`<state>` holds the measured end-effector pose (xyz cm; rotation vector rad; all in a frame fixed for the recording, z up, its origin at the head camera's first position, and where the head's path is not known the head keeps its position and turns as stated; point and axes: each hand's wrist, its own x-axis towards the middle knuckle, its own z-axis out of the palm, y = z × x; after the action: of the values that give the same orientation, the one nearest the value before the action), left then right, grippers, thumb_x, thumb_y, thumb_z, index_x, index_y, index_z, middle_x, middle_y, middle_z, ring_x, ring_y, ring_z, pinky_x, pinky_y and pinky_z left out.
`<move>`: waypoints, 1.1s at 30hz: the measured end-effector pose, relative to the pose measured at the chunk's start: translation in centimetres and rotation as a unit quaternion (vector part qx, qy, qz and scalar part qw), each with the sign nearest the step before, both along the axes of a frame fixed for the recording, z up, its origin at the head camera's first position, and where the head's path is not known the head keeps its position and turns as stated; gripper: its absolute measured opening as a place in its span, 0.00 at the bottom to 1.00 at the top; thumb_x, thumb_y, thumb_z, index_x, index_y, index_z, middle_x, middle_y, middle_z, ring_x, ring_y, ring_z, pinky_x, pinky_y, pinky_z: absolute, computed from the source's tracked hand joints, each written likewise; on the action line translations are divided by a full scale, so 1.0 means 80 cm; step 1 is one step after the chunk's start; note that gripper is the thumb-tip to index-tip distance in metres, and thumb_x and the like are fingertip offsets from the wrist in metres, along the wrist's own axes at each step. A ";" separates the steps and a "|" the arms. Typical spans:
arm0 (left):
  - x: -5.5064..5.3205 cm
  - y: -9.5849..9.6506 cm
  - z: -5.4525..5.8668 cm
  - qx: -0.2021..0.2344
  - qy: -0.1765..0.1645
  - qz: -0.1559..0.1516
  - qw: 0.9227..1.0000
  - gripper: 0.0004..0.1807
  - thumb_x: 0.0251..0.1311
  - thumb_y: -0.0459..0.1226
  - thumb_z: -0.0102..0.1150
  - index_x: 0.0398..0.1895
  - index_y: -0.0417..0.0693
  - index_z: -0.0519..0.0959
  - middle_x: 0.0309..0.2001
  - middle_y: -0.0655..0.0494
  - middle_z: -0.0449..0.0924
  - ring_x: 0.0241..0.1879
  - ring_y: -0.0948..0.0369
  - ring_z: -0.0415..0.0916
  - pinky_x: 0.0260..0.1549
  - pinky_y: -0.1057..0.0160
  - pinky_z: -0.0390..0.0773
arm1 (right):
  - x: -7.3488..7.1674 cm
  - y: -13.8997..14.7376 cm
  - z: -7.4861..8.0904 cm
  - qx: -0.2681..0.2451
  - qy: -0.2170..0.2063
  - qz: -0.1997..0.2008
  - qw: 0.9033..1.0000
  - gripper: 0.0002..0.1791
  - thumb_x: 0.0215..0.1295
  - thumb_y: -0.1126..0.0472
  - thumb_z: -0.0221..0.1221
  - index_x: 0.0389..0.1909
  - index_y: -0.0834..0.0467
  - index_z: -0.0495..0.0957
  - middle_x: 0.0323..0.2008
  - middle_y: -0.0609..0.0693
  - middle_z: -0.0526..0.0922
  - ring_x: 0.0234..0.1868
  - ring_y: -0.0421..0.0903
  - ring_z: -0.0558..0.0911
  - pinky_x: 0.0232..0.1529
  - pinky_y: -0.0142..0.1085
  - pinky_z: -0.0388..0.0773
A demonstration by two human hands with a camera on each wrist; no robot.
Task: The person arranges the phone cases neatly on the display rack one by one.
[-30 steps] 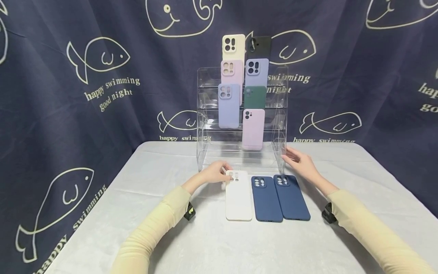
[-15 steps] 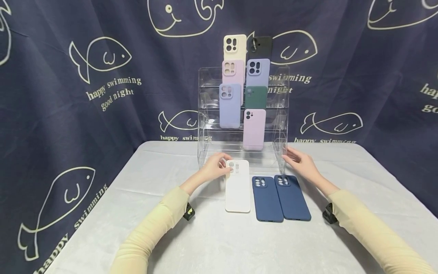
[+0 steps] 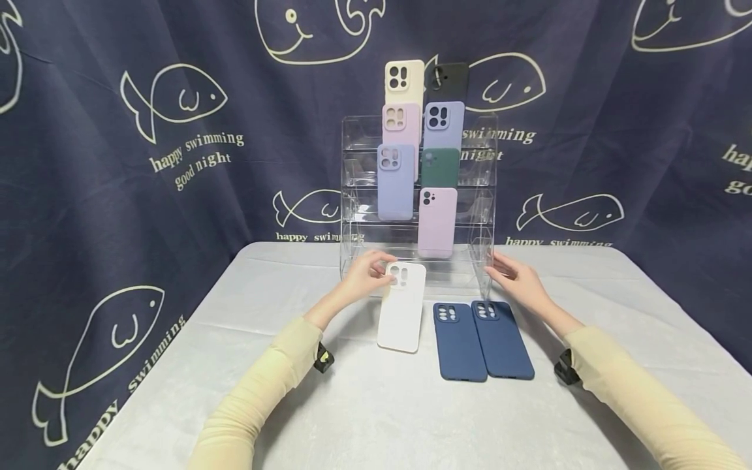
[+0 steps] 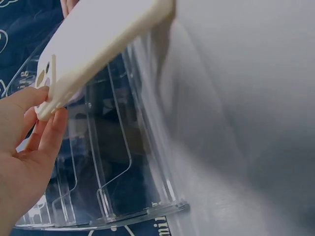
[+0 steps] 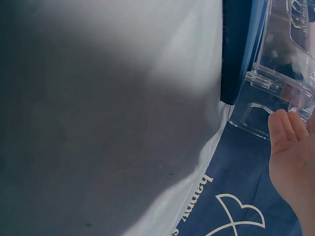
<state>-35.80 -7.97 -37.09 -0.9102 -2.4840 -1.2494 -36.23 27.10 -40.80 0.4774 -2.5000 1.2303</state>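
A white phone case point(image 3: 403, 308) is held by its upper left edge in my left hand point(image 3: 364, 273), tilted and in front of the display rack. In the left wrist view, thumb and fingers pinch the case point(image 4: 93, 49) beside its camera cutouts. My right hand point(image 3: 519, 281) lies against the right side of the clear tiered rack point(image 3: 367, 258), its fingertips touching it. The right wrist view shows the fingers of that hand point(image 5: 293, 152) fairly straight. Two dark blue phone cases point(image 3: 461, 343) point(image 3: 503, 339) lie side by side on the table.
The rack carries several phone cases in two columns: a cream one point(image 3: 405, 91), a light blue one point(image 3: 395, 189), a green one point(image 3: 440, 168) and a pink one point(image 3: 437, 225) among them. A grey-white cloth covers the table point(image 3: 376, 418). Behind hangs a dark blue fish-print curtain point(image 3: 264, 143).
My left hand has raised the white phone case off the table, moving it toward the rack and tilting it. The right hand stays at the rack's side.
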 end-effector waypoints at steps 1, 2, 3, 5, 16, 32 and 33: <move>0.000 0.000 0.002 0.001 0.004 0.004 1.000 0.20 0.49 0.29 0.66 0.49 0.37 0.78 0.46 0.42 0.77 0.34 0.55 0.78 0.35 0.75 0.81 | 0.000 0.000 0.000 -0.002 0.001 0.001 1.000 0.30 0.66 0.55 0.56 0.64 0.67 0.64 0.54 0.66 0.76 0.47 0.38 0.82 0.44 0.10 0.68; 0.000 -0.001 0.005 0.004 0.006 0.007 1.000 0.20 0.49 0.28 0.66 0.49 0.37 0.78 0.46 0.42 0.77 0.34 0.55 0.78 0.35 0.75 0.81 | 0.000 0.000 0.000 -0.002 0.001 0.001 1.000 0.30 0.66 0.55 0.56 0.64 0.67 0.64 0.54 0.66 0.76 0.48 0.38 0.82 0.45 0.10 0.68; -0.001 -0.001 0.007 0.007 0.013 0.011 1.000 0.20 0.48 0.28 0.66 0.48 0.37 0.78 0.46 0.43 0.77 0.34 0.55 0.78 0.35 0.75 0.81 | 0.000 0.000 -0.001 -0.003 0.000 0.002 1.000 0.30 0.66 0.55 0.56 0.64 0.68 0.64 0.55 0.66 0.76 0.48 0.38 0.82 0.45 0.10 0.68; -0.001 -0.002 0.012 0.013 0.023 0.018 0.999 0.20 0.48 0.28 0.67 0.48 0.38 0.79 0.46 0.43 0.77 0.33 0.55 0.79 0.35 0.75 0.82 | 0.000 0.001 -0.001 -0.004 -0.001 0.002 1.000 0.30 0.66 0.55 0.56 0.64 0.68 0.63 0.55 0.66 0.75 0.48 0.41 0.82 0.45 0.11 0.68; -0.010 -0.008 0.044 0.065 0.076 0.053 0.994 0.20 0.48 0.28 0.67 0.47 0.37 0.79 0.45 0.43 0.76 0.35 0.52 0.80 0.36 0.71 0.83 | 0.002 0.001 0.000 0.000 -0.004 0.001 1.000 0.31 0.67 0.54 0.56 0.65 0.67 0.63 0.56 0.66 0.75 0.52 0.62 0.77 0.45 0.11 0.68; -0.032 -0.014 0.095 0.098 0.140 0.087 0.981 0.19 0.51 0.27 0.65 0.49 0.36 0.78 0.47 0.41 0.73 0.36 0.51 0.80 0.39 0.72 0.82 | 0.001 0.000 0.001 0.006 0.000 -0.001 1.000 0.30 0.67 0.54 0.55 0.65 0.65 0.63 0.55 0.66 0.75 0.52 0.62 0.78 0.45 0.11 0.69; -0.034 -0.014 0.098 0.099 0.147 0.090 0.980 0.19 0.51 0.28 0.65 0.49 0.36 0.78 0.47 0.41 0.73 0.36 0.51 0.80 0.39 0.72 0.82 | 0.001 0.000 0.000 0.006 0.000 -0.002 1.000 0.30 0.67 0.54 0.55 0.65 0.65 0.63 0.55 0.66 0.75 0.52 0.62 0.78 0.45 0.11 0.69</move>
<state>-38.53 -9.10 -29.21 -0.7404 -2.1182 -1.1806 -36.14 27.09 -40.77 0.4759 -2.5086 1.2144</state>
